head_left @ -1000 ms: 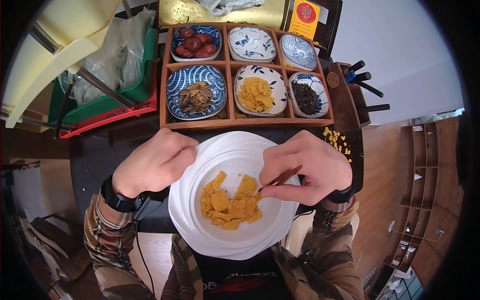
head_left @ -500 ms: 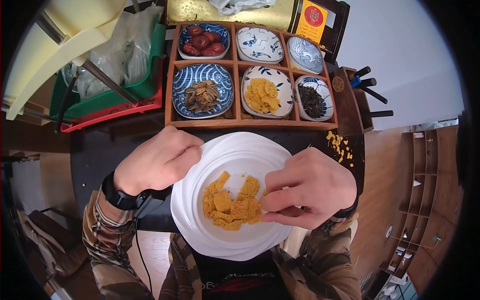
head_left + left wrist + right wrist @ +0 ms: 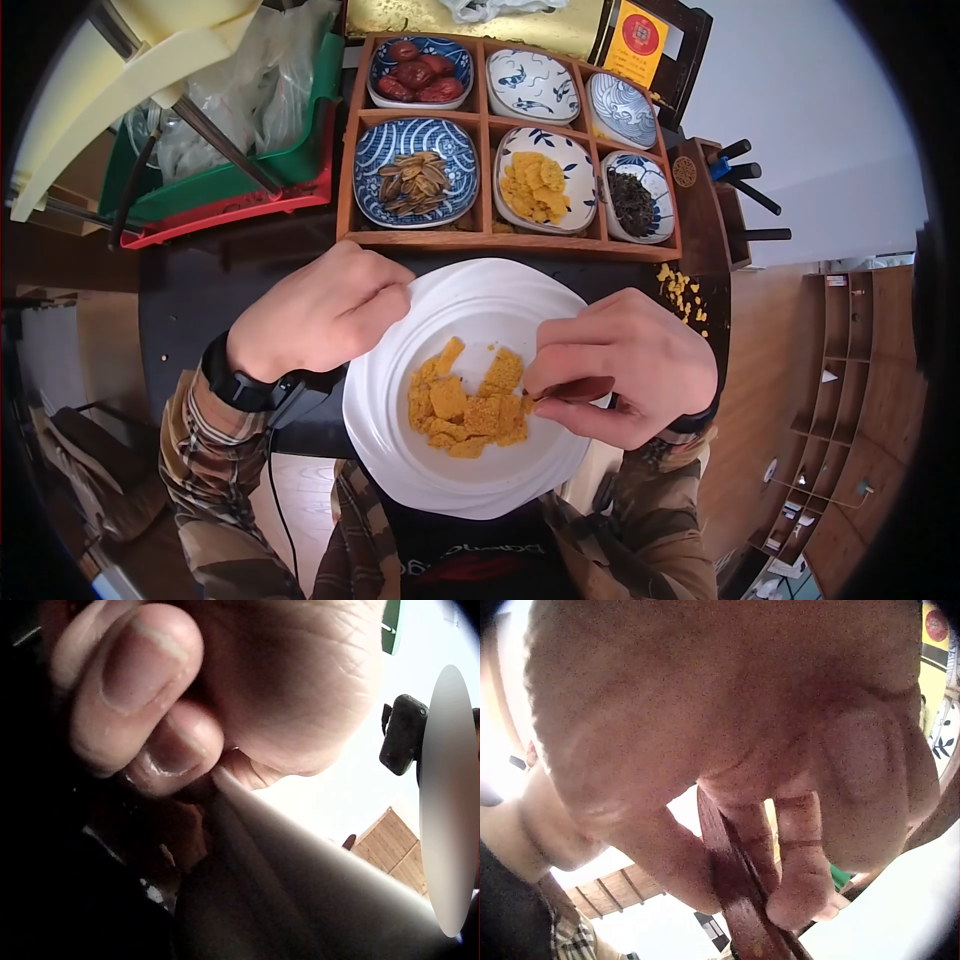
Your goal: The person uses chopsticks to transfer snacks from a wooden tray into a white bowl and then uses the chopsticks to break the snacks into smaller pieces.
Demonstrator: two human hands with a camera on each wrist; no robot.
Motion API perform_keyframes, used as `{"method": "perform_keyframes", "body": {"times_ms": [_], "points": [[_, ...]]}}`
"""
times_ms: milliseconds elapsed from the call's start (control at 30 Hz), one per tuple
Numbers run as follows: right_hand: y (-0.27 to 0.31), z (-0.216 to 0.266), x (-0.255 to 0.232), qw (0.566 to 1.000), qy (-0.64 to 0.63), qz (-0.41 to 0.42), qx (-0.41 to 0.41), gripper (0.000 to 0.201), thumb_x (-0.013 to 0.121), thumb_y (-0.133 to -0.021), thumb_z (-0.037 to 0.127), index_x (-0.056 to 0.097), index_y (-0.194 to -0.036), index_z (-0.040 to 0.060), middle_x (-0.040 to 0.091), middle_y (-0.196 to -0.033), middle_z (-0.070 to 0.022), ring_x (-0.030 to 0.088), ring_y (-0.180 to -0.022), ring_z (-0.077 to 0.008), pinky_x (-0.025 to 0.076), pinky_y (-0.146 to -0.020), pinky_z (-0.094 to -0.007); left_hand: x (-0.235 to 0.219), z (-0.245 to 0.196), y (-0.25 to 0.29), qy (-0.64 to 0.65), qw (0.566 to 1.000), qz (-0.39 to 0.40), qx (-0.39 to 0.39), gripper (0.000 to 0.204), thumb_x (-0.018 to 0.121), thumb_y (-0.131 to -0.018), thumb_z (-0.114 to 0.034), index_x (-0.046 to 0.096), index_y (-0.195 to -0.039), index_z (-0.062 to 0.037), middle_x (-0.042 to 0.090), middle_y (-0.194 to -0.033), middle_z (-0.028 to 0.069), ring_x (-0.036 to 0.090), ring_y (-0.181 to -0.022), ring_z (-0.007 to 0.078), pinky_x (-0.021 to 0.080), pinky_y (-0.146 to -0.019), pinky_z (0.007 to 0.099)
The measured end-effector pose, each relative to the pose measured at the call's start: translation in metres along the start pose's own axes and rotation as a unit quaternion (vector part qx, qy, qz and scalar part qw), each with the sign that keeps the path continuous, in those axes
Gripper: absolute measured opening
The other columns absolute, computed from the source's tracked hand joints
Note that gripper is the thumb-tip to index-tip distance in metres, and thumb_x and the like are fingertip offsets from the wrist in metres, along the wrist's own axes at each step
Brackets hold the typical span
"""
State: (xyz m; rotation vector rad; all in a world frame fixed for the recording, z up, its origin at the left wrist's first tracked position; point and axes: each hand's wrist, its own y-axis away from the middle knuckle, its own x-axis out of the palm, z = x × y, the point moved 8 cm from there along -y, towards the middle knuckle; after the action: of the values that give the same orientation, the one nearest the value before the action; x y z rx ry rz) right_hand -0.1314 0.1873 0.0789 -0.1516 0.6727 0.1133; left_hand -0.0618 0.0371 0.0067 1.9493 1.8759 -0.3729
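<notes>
A white, wide-rimmed bowl point(image 3: 372, 445) holds a pile of yellow crumbed square pieces point(image 3: 470, 415). My left hand point(image 3: 315, 315) pinches the bowl's upper-left rim. The left wrist view shows the rim point(image 3: 315, 862) running out from between the curled fingers and thumb. Over the bowl's right side, my right hand point(image 3: 635, 365) grips reddish-brown wooden tongs point(image 3: 582, 389). Their tips come right up to the rightmost pieces, partly hidden by the fingers. Close up in the right wrist view, the tongs point(image 3: 735, 892) pass between thumb and fingers.
A divided wooden tray point(image 3: 430, 238) behind the bowl holds dishes of red dates point(image 3: 415, 75), seeds point(image 3: 413, 183), yellow chips point(image 3: 535, 187) and dark tea leaves point(image 3: 631, 203). Yellow crumbs point(image 3: 682, 295) lie on the black table at right. A green crate point(image 3: 240, 165) stands at left.
My right hand has lowered a little and turned, and the tongs with it. The left hand keeps its hold on the rim. The whole head view has shifted slightly.
</notes>
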Motion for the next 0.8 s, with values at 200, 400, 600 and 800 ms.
{"method": "perform_keyframes", "body": {"times_ms": [200,400,600,800], "points": [[0.006,-0.001,-0.006,0.998,-0.019,0.021,0.059,0.016,0.074,-0.081,0.0,0.067,-0.095,0.0032,0.068,-0.086,-0.0065,0.073,-0.072,-0.0208,0.055,-0.057,-0.0302,0.0,0.001,0.0,0.004,1.0,0.01,-0.006,0.024,0.048,-0.087,-0.009,0.062,-0.079,0.0081,0.058,-0.073,0.0285,0.059,-0.07,0.0457,0.048,-0.064,0.0444],[0.022,-0.002,-0.031,0.996,-0.065,-0.046,0.042,0.017,0.078,-0.078,-0.002,0.072,-0.094,0.0009,0.072,-0.092,-0.0137,0.073,-0.077,-0.0251,0.057,-0.065,-0.0301,0.0,-0.001,0.0,-0.01,1.0,0.015,0.01,0.025,0.047,-0.087,-0.009,0.063,-0.081,0.0086,0.059,-0.075,0.0294,0.059,-0.072,0.0461,0.048,-0.065,0.0445],[0.019,0.007,-0.033,0.997,-0.052,-0.059,-0.01,0.022,0.084,-0.074,0.003,0.075,-0.093,-0.0016,0.073,-0.091,-0.018,0.074,-0.079,-0.0265,0.058,-0.065,-0.0296,0.001,0.0,0.001,-0.03,0.999,0.024,0.008,0.025,0.047,-0.087,-0.01,0.063,-0.082,0.0087,0.059,-0.075,0.0297,0.059,-0.072,0.0461,0.048,-0.065,0.0447],[0.022,0.011,-0.024,0.996,-0.08,-0.04,-0.001,0.021,0.081,-0.08,0.0,0.075,-0.1,0.003,0.07,-0.09,-0.0091,0.069,-0.074,-0.0211,0.053,-0.061,-0.0298,0.0,0.0,0.002,-0.01,1.0,0.007,0.002,0.026,0.048,-0.087,-0.011,0.063,-0.082,0.0095,0.058,-0.073,0.0295,0.059,-0.071,0.0452,0.048,-0.065,0.0444]]}}
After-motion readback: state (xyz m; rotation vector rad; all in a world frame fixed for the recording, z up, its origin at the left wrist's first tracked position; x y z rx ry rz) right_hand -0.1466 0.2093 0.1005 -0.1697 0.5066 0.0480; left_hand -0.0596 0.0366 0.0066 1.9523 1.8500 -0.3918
